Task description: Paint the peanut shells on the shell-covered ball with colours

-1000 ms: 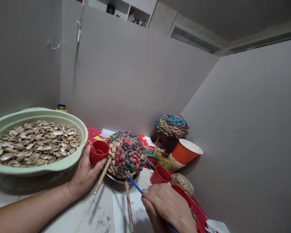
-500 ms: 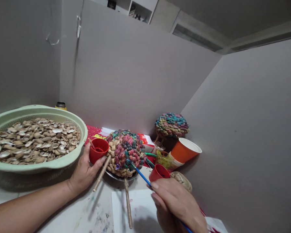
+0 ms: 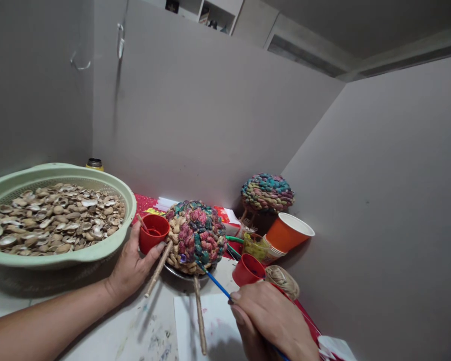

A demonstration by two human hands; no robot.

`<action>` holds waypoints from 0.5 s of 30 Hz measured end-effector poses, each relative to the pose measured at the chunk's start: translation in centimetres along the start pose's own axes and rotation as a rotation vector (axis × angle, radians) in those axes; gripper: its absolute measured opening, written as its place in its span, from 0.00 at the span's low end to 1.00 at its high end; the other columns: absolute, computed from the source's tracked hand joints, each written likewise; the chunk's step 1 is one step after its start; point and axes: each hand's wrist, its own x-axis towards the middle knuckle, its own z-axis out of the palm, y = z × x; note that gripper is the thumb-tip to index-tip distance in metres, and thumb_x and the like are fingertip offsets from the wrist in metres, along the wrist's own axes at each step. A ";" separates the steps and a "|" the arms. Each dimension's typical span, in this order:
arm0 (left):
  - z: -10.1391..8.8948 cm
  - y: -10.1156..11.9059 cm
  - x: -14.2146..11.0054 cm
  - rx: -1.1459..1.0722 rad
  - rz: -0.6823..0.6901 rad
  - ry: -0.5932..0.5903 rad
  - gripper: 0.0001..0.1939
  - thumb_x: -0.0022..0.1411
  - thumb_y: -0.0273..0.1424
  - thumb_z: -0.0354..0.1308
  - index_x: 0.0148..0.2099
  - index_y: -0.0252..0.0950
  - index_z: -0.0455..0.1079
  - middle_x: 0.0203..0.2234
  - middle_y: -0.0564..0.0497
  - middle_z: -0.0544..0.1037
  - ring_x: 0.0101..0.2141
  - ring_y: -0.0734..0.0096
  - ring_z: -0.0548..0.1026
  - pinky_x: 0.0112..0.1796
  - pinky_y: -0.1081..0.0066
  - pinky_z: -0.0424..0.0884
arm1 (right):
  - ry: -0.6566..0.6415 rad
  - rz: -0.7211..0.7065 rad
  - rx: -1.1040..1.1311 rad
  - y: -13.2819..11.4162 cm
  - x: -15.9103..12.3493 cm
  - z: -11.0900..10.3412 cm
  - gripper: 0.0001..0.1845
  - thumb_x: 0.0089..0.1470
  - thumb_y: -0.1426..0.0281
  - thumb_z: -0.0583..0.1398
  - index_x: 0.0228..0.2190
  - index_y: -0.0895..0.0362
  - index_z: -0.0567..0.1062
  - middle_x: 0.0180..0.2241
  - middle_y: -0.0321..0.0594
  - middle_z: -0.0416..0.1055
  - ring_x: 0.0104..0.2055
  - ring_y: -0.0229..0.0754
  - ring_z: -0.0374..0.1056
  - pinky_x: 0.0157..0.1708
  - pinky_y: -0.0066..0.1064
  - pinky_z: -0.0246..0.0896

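Note:
My left hand (image 3: 137,263) is wrapped round a small red cup (image 3: 153,241), its thumb close to one of the wrapped stick legs. My right hand (image 3: 272,316) pinches a blue paintbrush (image 3: 220,285). The brush tip touches the lower front of a dome (image 3: 203,230) covered in peanut shells. Pink, purple and teal paint covers much of the dome; shells on its left and lower edge are bare tan. Two wrapped sticks (image 3: 199,316) stick out of it toward me. It rests over a metal bowl (image 3: 178,273), mostly hidden.
A green colander (image 3: 130,220) of peanut shells stands at left. Behind on the right is a second painted shell dome (image 3: 267,193). Near it are an orange paper cup (image 3: 285,233), another red cup (image 3: 248,269) and a ball of twine (image 3: 283,282). White paper (image 3: 188,321) lies in front.
The brush tip has shifted slightly down and left on the dome, and my right hand has moved a little the same way. My left hand keeps its hold on the cup.

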 end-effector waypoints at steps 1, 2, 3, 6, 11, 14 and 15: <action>0.0 -0.1 0.0 -0.002 0.000 0.002 0.31 0.62 0.48 0.60 0.60 0.37 0.60 0.53 0.36 0.78 0.54 0.47 0.78 0.59 0.40 0.70 | 0.013 -0.004 -0.011 0.0 -0.1 0.1 0.06 0.67 0.79 0.58 0.41 0.60 0.75 0.25 0.41 0.80 0.26 0.40 0.76 0.27 0.32 0.71; 0.0 -0.1 0.0 -0.005 0.000 0.005 0.31 0.62 0.48 0.60 0.60 0.37 0.60 0.53 0.36 0.78 0.54 0.47 0.78 0.59 0.40 0.70 | 0.043 -0.009 -0.019 0.1 -0.2 0.2 0.06 0.67 0.79 0.58 0.42 0.60 0.75 0.26 0.41 0.80 0.26 0.41 0.77 0.27 0.32 0.71; 0.0 -0.1 0.1 -0.009 0.005 0.006 0.30 0.63 0.47 0.60 0.60 0.37 0.60 0.53 0.37 0.78 0.53 0.48 0.78 0.59 0.41 0.71 | 0.080 -0.016 -0.023 0.3 -0.3 0.5 0.06 0.67 0.79 0.58 0.42 0.61 0.76 0.26 0.42 0.81 0.27 0.41 0.77 0.28 0.32 0.71; 0.0 0.0 0.1 -0.020 0.026 -0.005 0.26 0.64 0.46 0.59 0.59 0.38 0.62 0.50 0.39 0.78 0.51 0.52 0.78 0.57 0.44 0.73 | 0.160 -0.029 -0.009 0.6 -0.7 1.3 0.07 0.66 0.79 0.59 0.42 0.61 0.77 0.27 0.42 0.81 0.28 0.41 0.77 0.27 0.32 0.70; 0.0 0.2 0.1 -0.019 0.020 -0.005 0.26 0.64 0.46 0.59 0.58 0.38 0.62 0.49 0.40 0.78 0.50 0.52 0.78 0.57 0.44 0.72 | 0.069 0.015 0.042 0.4 -0.4 1.2 0.07 0.66 0.79 0.57 0.41 0.59 0.75 0.26 0.41 0.81 0.27 0.40 0.77 0.26 0.31 0.69; 0.0 0.0 0.1 -0.029 0.018 -0.013 0.26 0.65 0.46 0.59 0.59 0.38 0.62 0.50 0.40 0.78 0.51 0.52 0.78 0.57 0.44 0.72 | 0.020 0.024 0.042 0.1 0.0 0.4 0.08 0.66 0.79 0.57 0.41 0.58 0.74 0.25 0.39 0.80 0.25 0.39 0.76 0.26 0.31 0.69; 0.0 -0.1 0.1 -0.032 0.021 -0.013 0.26 0.65 0.46 0.59 0.59 0.38 0.62 0.50 0.40 0.78 0.51 0.52 0.78 0.57 0.44 0.72 | 0.015 0.020 0.033 0.1 0.1 0.0 0.07 0.66 0.79 0.57 0.41 0.58 0.74 0.25 0.39 0.80 0.25 0.39 0.76 0.26 0.31 0.69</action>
